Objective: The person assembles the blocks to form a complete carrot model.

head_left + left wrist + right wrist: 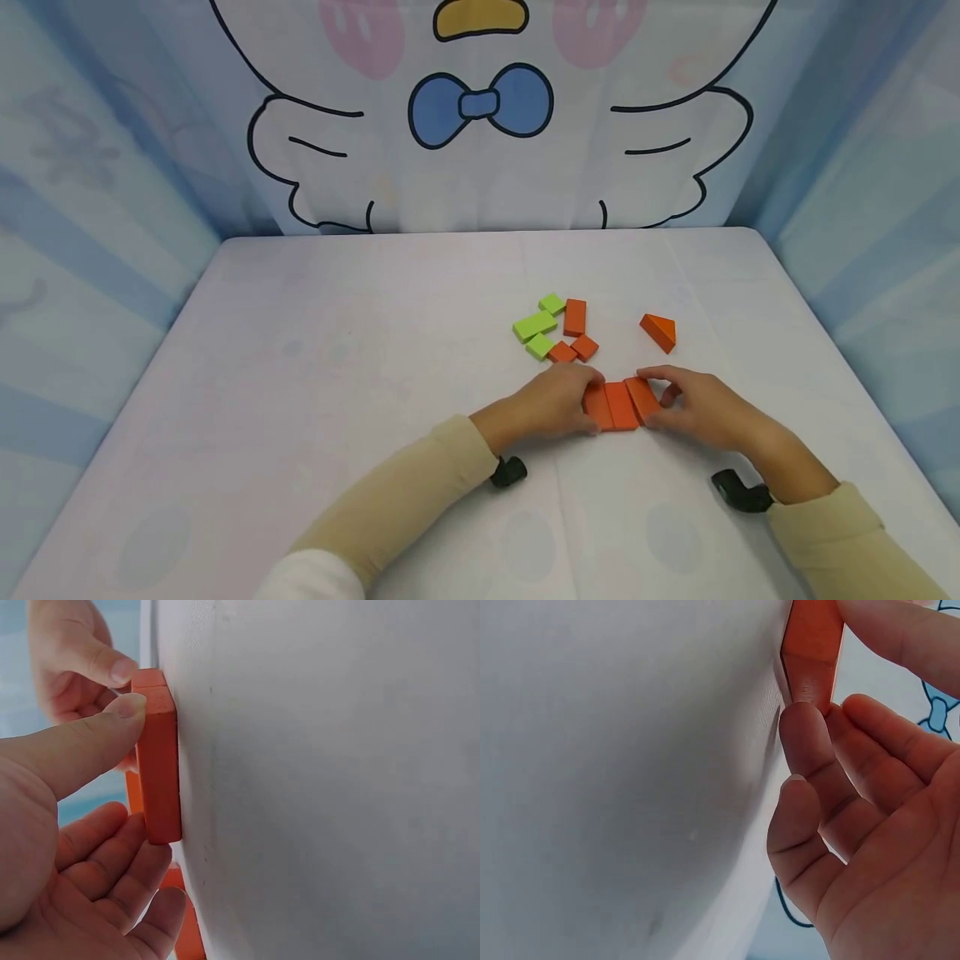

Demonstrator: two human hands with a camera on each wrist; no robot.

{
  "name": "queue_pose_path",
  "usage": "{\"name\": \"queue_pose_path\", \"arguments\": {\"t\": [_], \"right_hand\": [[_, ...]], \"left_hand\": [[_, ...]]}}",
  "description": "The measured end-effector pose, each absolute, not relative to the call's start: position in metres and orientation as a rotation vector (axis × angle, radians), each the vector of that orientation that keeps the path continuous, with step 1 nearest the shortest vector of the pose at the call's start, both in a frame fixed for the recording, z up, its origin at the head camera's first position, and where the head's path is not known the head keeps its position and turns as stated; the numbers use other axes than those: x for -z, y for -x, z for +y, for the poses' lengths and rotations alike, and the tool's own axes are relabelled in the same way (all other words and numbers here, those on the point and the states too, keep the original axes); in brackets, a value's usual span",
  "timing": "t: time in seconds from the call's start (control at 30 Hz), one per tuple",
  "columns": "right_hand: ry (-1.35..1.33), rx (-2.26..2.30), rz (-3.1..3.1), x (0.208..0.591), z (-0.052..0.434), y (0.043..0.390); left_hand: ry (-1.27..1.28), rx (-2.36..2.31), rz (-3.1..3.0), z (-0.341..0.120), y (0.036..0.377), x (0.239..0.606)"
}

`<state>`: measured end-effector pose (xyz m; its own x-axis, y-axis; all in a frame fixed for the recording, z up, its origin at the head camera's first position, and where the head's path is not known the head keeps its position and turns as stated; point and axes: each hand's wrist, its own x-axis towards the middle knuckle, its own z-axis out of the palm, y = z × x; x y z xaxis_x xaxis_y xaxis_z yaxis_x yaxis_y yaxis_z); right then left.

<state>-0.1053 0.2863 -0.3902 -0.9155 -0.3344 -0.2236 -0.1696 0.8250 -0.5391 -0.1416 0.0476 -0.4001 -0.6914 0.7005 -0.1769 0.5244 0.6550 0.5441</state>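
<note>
Both hands pinch a row of three flat orange wooden blocks (619, 404) between them on the white table (375, 350): the left hand (551, 402) presses its left end, the right hand (693, 406) its right end. The blocks' long axes run away from the person, side by side; an orange wedge (659, 331) lies just beyond the right hand.

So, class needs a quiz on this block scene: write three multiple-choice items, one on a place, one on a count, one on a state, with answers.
1. Where does the orange wedge lie?
A. Right of the loose blocks, alone
B. Stacked on a green block
C. At the table's left edge

2. How many green blocks are there?
A. One
B. Three
C. Six

3. What are both hands doing?
A. Resting apart
B. Lifting blocks
C. Pressing the orange row together

Answers: 1 A, it sits apart; 2 B, three show; 3 C, left hand and right hand flank the row.
</note>
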Motion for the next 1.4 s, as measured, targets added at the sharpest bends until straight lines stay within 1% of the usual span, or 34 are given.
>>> {"name": "queue_pose_path", "arguments": {"t": [0.87, 1.4], "right_hand": [[0.327, 0.745, 2.754, 0.391, 0.306, 0.096], [0.333, 0.707, 2.818, 0.393, 0.299, 0.095]], "left_hand": [[-0.991, -0.602, 2.534, 0.077, 0.142, 0.403], [-1.000, -0.577, 2.545, 0.079, 0.142, 0.401]]}}
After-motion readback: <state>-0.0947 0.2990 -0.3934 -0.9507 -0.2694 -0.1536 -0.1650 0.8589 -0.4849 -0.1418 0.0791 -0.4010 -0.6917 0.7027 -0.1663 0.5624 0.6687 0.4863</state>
